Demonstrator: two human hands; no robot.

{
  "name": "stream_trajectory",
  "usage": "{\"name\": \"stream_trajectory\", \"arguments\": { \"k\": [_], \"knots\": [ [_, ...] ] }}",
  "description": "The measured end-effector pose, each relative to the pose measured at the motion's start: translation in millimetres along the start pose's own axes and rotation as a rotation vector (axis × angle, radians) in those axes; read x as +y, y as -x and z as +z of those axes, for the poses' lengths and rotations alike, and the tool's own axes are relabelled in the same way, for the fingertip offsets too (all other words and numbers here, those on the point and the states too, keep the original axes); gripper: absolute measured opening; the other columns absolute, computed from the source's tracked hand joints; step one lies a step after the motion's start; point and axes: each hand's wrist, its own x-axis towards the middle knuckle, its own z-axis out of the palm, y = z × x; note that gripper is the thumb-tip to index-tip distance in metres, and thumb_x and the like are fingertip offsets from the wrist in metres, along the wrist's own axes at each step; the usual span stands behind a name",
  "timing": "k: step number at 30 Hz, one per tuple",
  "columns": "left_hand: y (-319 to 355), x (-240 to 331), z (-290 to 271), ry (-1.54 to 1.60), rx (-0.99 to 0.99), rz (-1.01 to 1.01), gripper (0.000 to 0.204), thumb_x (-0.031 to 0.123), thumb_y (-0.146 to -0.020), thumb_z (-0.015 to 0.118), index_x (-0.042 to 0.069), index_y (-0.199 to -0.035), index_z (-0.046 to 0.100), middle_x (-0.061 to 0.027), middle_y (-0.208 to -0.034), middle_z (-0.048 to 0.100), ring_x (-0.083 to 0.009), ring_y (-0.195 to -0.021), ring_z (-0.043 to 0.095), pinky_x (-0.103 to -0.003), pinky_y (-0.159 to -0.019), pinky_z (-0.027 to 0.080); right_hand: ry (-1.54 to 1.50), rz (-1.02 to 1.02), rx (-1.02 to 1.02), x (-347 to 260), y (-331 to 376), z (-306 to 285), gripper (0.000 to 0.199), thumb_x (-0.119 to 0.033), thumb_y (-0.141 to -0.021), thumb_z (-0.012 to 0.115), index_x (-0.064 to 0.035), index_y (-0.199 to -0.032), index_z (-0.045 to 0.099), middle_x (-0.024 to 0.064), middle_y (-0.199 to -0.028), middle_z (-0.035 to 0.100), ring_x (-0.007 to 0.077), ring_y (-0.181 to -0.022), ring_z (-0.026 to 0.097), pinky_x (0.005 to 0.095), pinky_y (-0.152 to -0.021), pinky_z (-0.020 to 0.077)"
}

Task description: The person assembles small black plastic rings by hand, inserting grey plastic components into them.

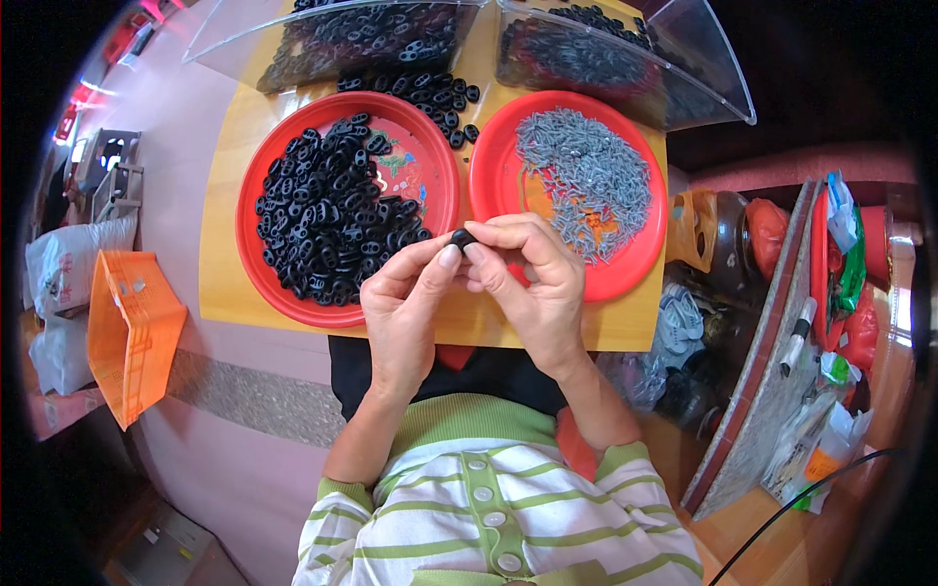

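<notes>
Both my hands meet in front of me, just over the table's near edge. A small black plastic cord lock [462, 237] is pinched between their fingertips. My left hand [410, 288] has thumb and forefinger closed on its left side. From the other side, my right hand [528, 278] grips it with thumb and fingers. Whether a smaller part is also in the fingers cannot be seen. Behind my left hand, a red round tray [249, 195] holds a heap of black two-hole cord locks [318, 210]. Another red tray [645, 264], behind my right hand, holds small grey metal springs [586, 161].
Two clear plastic bins, a left one [225, 49] and a right one [723, 68], hold more black pieces at the table's [220, 264] back. Loose black pieces [445, 98] lie between bins and trays. An orange crate [137, 332] stands on the left floor; a cluttered shelf [757, 391] is at right.
</notes>
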Motion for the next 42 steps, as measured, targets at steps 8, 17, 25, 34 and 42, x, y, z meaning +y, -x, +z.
{"name": "stream_trajectory", "arguments": {
  "k": [8,17,25,34,42],
  "knots": [
    [2,-6,-3,0.056,0.054,-0.072,0.021,0.008,-0.092,0.056,-0.004,-0.107,0.064,-0.0064,-0.095,0.066,-0.0077,-0.082,0.06,-0.021,-0.074,0.047,0.263,-0.146,0.047,-6,-1,-1,0.033,0.004,-0.071,0.073,-0.0035,-0.103,0.065,0.0055,-0.095,0.06,0.0096,-0.072,0.055,0.0223,-0.06,0.0458],
    [0,-5,1,-0.069,-0.004,0.075,0.029,0.001,-0.088,0.06,-0.004,-0.117,0.059,-0.0045,-0.1,0.061,-0.0076,-0.087,0.055,-0.02,-0.081,0.044,0.14,-0.015,-0.065,-14,-7,-21,0.025,0.002,-0.074,0.071,-0.0009,-0.097,0.063,0.0056,-0.088,0.059,0.0131,-0.072,0.059,0.0246,-0.061,0.0488],
    [-12,-4,-19,-0.318,-0.262,0.322,0.036,-0.008,-0.078,0.066,-0.003,-0.113,0.063,-0.0089,-0.099,0.062,-0.0127,-0.09,0.057,-0.021,-0.078,0.045,-0.034,0.062,-0.229,-15,-13,-37,0.027,0.002,-0.073,0.072,-0.001,-0.099,0.066,0.0041,-0.088,0.062,0.0093,-0.075,0.06,0.0224,-0.066,0.0492],
    [-17,-6,-16,-0.234,-0.225,0.275,0.031,-0.01,-0.077,0.066,-0.004,-0.107,0.065,-0.0106,-0.1,0.062,-0.0138,-0.091,0.058,-0.021,-0.078,0.046,-0.012,0.084,-0.258,-9,-19,-41,0.026,-0.001,-0.075,0.072,0.0006,-0.099,0.065,0.0048,-0.087,0.063,0.0105,-0.076,0.06,0.0231,-0.068,0.0494],
    [-18,-6,-13,-0.308,-0.228,0.276,0.026,-0.009,-0.077,0.066,-0.004,-0.103,0.066,-0.0116,-0.1,0.063,-0.0138,-0.089,0.059,-0.022,-0.077,0.046,-0.008,0.034,-0.286,-4,-19,-44,0.022,-0.001,-0.075,0.072,0.0014,-0.095,0.063,0.0063,-0.088,0.063,0.0127,-0.077,0.062,0.0244,-0.067,0.0495]
  ]
}}
